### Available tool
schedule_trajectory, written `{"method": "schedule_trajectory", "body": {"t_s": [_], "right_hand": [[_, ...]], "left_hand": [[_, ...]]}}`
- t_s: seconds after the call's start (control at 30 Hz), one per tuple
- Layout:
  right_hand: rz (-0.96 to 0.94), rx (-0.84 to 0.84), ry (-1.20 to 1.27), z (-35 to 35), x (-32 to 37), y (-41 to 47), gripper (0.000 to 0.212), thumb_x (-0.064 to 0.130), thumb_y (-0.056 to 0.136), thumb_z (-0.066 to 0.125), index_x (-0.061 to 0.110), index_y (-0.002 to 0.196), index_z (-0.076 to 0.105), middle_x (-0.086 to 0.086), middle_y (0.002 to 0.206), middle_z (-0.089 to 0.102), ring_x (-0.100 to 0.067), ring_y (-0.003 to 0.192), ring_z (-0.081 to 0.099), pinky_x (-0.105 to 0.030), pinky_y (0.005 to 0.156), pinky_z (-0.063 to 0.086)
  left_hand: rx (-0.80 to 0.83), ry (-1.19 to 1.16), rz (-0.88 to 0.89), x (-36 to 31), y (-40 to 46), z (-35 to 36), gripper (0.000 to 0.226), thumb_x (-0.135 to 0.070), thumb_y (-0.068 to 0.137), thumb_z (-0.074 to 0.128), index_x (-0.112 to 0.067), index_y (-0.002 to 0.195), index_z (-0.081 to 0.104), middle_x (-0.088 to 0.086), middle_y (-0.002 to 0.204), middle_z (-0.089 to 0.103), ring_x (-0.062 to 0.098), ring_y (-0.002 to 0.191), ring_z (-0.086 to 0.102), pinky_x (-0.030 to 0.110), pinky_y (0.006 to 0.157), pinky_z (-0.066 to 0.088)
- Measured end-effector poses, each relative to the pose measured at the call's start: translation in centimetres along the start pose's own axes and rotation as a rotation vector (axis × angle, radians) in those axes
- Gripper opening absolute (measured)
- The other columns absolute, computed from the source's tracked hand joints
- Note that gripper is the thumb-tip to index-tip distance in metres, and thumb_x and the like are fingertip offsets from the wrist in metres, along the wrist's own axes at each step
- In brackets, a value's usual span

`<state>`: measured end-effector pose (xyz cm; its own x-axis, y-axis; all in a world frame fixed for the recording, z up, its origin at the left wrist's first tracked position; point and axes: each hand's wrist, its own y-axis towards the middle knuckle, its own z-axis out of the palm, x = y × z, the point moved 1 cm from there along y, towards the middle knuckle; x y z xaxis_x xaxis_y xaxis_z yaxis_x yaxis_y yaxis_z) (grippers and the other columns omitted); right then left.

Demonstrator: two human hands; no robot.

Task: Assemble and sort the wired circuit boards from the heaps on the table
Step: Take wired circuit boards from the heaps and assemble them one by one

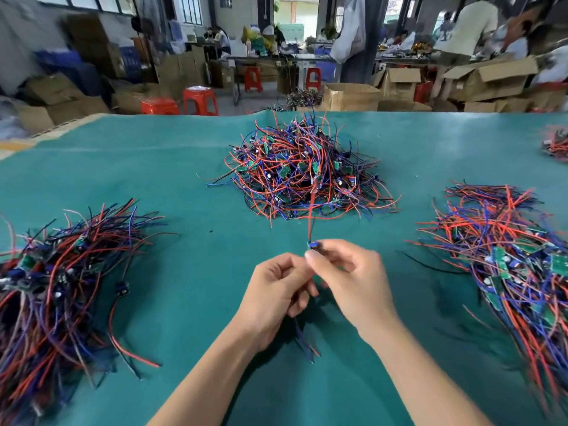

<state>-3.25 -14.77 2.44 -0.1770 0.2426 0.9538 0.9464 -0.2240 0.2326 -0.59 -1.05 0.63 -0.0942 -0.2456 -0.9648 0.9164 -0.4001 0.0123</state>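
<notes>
**Trainee:** What have you got there?

**Me:** One small board [313, 245], pinched at my right hand's [350, 281] fingertips, just in front of the middle heap [302, 170]. Its red wire [311, 210] runs up and away from me, over the near edge of that heap. My left hand [276, 290] is curled in close, touching the right, and grips the wires that hang below the hands [304, 339]. So both hands are together, clamped on the one piece.

**Trainee:** What matters most at this step?

**Me:** I think, keeping the board steady. I would hold it by its edges with the right fingertips and let the left do the fine work on the wires. Whether a joint is already seated I cannot tell; my fingers hide it.

**Trainee:** And that red wire over the heap?

**Me:** That is the risk. If I pull back fast it may snag the tangle and drag others along. I would lift it slowly and straight up first.

**Trainee:** Where does it go after?

**Me:** Probably to a side pile. The left pile [61, 272] and the right pile [507, 256] both lie with wires roughly combed one way, on the green mat [190, 302]. I would lay it with its wires running the same way as the rest.
</notes>
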Motion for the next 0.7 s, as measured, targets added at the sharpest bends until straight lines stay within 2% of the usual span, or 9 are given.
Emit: {"method": "schedule_trajectory", "body": {"t_s": [0.07,0.13,0.23,0.3,0.37,0.5,0.6,0.7], "right_hand": [[0.0,-0.039,0.021,-0.4,0.3,-0.1,0.014,0.033,0.075,0.082,0.036,0.089,0.079,0.008,0.082,0.079,-0.007,0.078,0.074,-0.024,0.075,0.057],[0.053,-0.029,0.105,-1.1,0.4,-0.2,0.017,0.018,0.078,0.086,0.032,0.085,0.081,0.004,0.081,0.079,-0.007,0.074,0.073,-0.02,0.069,0.054],[0.112,-0.072,0.27,-1.2,0.9,-0.2,0.018,0.003,0.078,0.083,0.02,0.08,0.082,-0.003,0.075,0.076,-0.013,0.063,0.067,-0.018,0.059,0.051],[0.132,-0.167,0.314,-1.3,0.9,0.0,0.015,0.001,0.079,0.082,0.016,0.076,0.08,-0.003,0.074,0.075,-0.012,0.06,0.064,-0.017,0.056,0.049],[0.162,-0.241,0.346,-1.8,0.9,0.3,0.011,0.004,0.081,0.08,0.014,0.078,0.079,-0.002,0.078,0.076,-0.009,0.066,0.063,-0.018,0.058,0.048],[0.225,-0.367,0.549,-3.6,0.9,0.9,0.007,0.003,0.086,0.074,0.009,0.082,0.075,-0.005,0.076,0.073,-0.01,0.064,0.058,-0.018,0.06,0.046],[0.22,-0.476,0.657,-5.3,1.5,1.4,0.005,0.002,0.088,0.072,0.006,0.087,0.07,-0.004,0.072,0.072,-0.009,0.063,0.058,-0.017,0.063,0.045],[0.149,-0.537,0.615,-6.7,3.7,1.1,0.011,0.004,0.09,0.072,0.012,0.082,0.07,-0.004,0.074,0.07,-0.012,0.066,0.058,-0.021,0.067,0.044]], "left_hand": [[0.052,0.038,0.005,-0.1,-0.1,0.0,0.024,-0.013,0.098,0.06,-0.014,0.074,0.066,0.012,0.067,0.063,0.011,0.042,0.046,0.017,0.037,0.033],[0.114,0.047,0.001,-0.4,-0.3,0.2,0.028,-0.015,0.099,0.059,-0.019,0.074,0.071,0.013,0.071,0.066,0.012,0.044,0.051,0.019,0.039,0.037],[0.2,0.028,-0.031,-0.6,-0.5,0.4,0.024,-0.019,0.101,0.055,-0.016,0.087,0.074,0.014,0.074,0.069,0.015,0.05,0.059,0.021,0.046,0.045],[0.227,0.045,-0.053,-0.7,-0.7,0.5,0.022,-0.02,0.102,0.054,-0.012,0.094,0.072,0.013,0.072,0.068,0.016,0.05,0.06,0.021,0.047,0.046],[0.237,0.076,-0.057,-0.7,-0.8,0.7,0.022,-0.019,0.102,0.054,-0.01,0.096,0.072,0.012,0.068,0.067,0.014,0.047,0.058,0.02,0.044,0.044],[0.315,0.09,-0.076,-0.8,-1.1,1.3,0.021,-0.012,0.102,0.052,-0.007,0.096,0.072,0.009,0.064,0.067,0.012,0.044,0.059,0.019,0.04,0.043],[0.394,0.093,-0.103,-0.8,-1.5,1.9,0.021,-0.01,0.101,0.052,-0.008,0.096,0.072,0.007,0.067,0.069,0.011,0.048,0.063,0.019,0.044,0.047],[0.423,0.094,-0.111,-1.0,-1.9,2.1,0.021,-0.004,0.097,0.053,-0.006,0.091,0.072,0.008,0.074,0.071,0.012,0.055,0.065,0.019,0.051,0.051]]}}
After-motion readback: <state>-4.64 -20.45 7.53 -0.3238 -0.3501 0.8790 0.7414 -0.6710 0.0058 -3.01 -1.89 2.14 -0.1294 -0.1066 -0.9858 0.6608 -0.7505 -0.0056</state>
